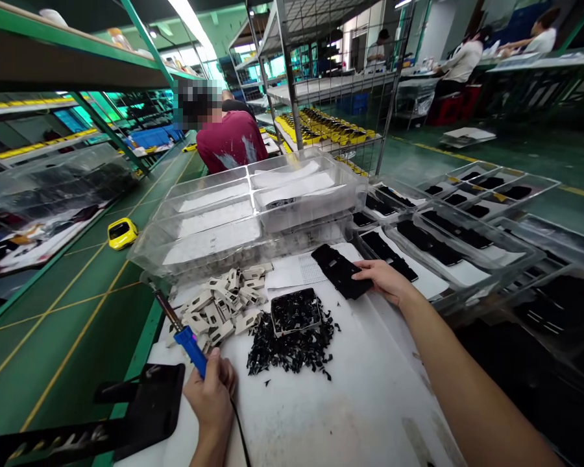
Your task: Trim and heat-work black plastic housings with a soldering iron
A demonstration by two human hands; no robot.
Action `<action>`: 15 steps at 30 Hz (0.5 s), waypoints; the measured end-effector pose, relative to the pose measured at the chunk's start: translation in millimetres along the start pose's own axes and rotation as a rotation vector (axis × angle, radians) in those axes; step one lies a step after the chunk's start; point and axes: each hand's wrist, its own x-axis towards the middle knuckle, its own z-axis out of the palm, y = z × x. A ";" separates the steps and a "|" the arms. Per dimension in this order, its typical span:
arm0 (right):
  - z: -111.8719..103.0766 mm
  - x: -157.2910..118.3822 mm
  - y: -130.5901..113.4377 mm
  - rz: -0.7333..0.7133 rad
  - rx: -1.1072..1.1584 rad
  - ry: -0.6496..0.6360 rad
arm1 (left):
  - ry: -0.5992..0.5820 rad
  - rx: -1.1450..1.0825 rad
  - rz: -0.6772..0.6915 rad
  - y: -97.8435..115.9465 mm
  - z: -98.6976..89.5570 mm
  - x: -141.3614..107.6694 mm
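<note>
My left hand [210, 397] is shut around the blue handle of a soldering iron [190, 351], whose thin metal shaft points up and left over the bench. A black cable trails down from the handle. My right hand [384, 281] holds the right edge of a flat black plastic plate [339, 271]. Between my hands lies a heap of small black plastic pieces [292, 347] around a small tray [296, 311] filled with the same bits. A pile of beige plastic pieces [219, 305] sits to its left, near the iron's tip.
Stacked transparent plastic trays [253, 217] stand behind the white bench cover [350, 402]. More trays with black parts [433, 243] lie to the right. A black fixture [150, 408] sits at lower left. A co-worker in a red shirt [231, 139] works beyond a green bench.
</note>
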 end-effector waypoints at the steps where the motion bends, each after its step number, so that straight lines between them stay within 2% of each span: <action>1: -1.1 -1.2 1.6 -0.020 -0.059 0.044 | -0.002 -0.001 0.005 0.0 -0.2 -0.2; 4: 3.5 -17.8 4.6 -0.117 -0.269 0.212 | -0.006 -0.007 0.021 0.0 0.3 -0.5; 6: 16.7 -38.6 4.4 -0.215 -0.397 0.276 | -0.010 -0.009 0.030 -0.5 1.3 -0.3; 7: 26.2 -49.7 3.8 -0.271 -0.451 0.265 | -0.012 -0.009 0.032 -0.8 1.8 -0.2; 10: 60.0 -73.5 1.8 -0.403 -0.597 0.088 | -0.017 -0.006 0.039 -2.0 2.4 -0.1; 13: 86.6 -73.4 2.1 -0.427 -0.738 0.005 | -0.020 -0.012 0.050 -2.9 1.7 -0.7; 15: 94.0 -65.2 4.2 -0.425 -0.809 -0.003 | -0.022 -0.021 0.056 -3.3 0.9 -1.2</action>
